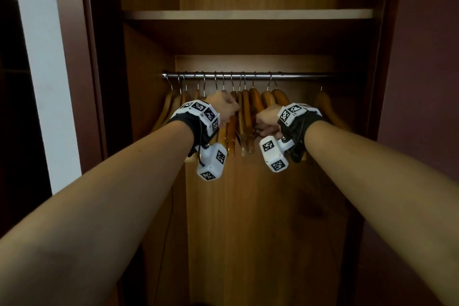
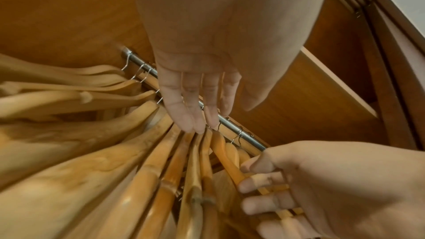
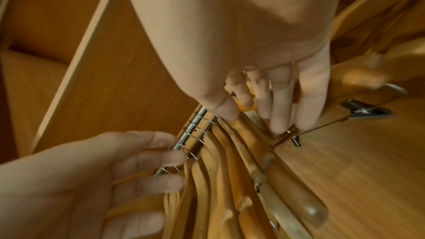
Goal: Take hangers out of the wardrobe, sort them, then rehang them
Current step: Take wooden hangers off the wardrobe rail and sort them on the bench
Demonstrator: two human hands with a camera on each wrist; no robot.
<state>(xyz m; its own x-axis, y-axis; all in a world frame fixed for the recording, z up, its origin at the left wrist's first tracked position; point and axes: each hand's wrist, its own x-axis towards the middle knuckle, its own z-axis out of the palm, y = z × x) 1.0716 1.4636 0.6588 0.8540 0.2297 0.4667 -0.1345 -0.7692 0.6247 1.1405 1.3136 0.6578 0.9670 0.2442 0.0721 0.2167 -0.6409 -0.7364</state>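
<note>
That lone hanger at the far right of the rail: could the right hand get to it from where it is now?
Probably yes. The lone hanger hangs apart from the bunch, and the rail between looks bare. But the right hand is gripping other hangers, so it must let go first.

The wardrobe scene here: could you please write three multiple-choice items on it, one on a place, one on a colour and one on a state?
1. Where are the wooden hangers?
A. Piled on the shelf
B. Hooked on the metal rail
C. Lying on the wardrobe floor

2. What colour is the rail?
A. Silver
B. Red
C. Black

3. What is the right hand doing?
A. Hanging at the person's side
B. Resting flat on the shelf
C. Curling its fingers round hangers

Answers:
1 B: in the head view the hooks sit over the rail, below the shelf.
2 A: it shows as shiny bare metal.
3 C: in the right wrist view its fingers wrap the hangers, while the left hand reaches in with straight fingers.
</note>
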